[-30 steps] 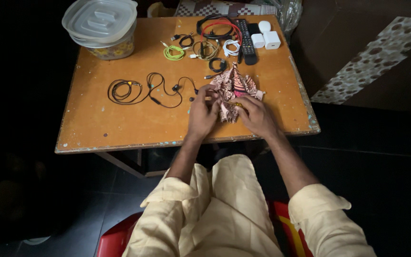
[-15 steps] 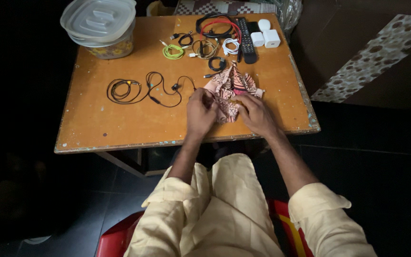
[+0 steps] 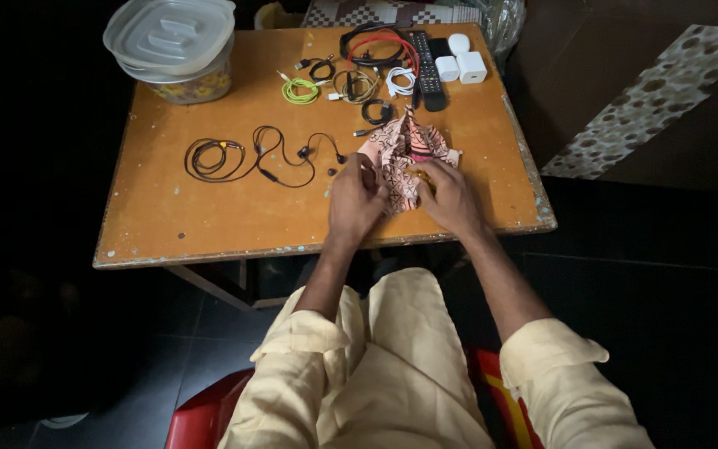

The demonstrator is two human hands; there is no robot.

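Note:
A pink patterned cloth pouch point(image 3: 405, 150) lies bunched on the wooden table point(image 3: 209, 216), near the front right. My left hand point(image 3: 355, 199) grips its near left edge and my right hand point(image 3: 450, 193) grips its near right edge, fingers curled into the fabric. Black wired earphones point(image 3: 255, 156) lie loosely coiled on the table just left of my left hand, apart from it.
At the table's back stand a clear lidded container point(image 3: 172, 46), a green cable point(image 3: 299, 90), several small coiled cables point(image 3: 359, 83), a red and black cable point(image 3: 376, 46), a black remote point(image 3: 425, 71) and white chargers point(image 3: 461, 62). A red chair point(image 3: 209, 416) is under me.
Both hands have shifted slightly on the pouch, drawing its near edge together; the pouch looks a little more bunched. Everything else on the table stays put.

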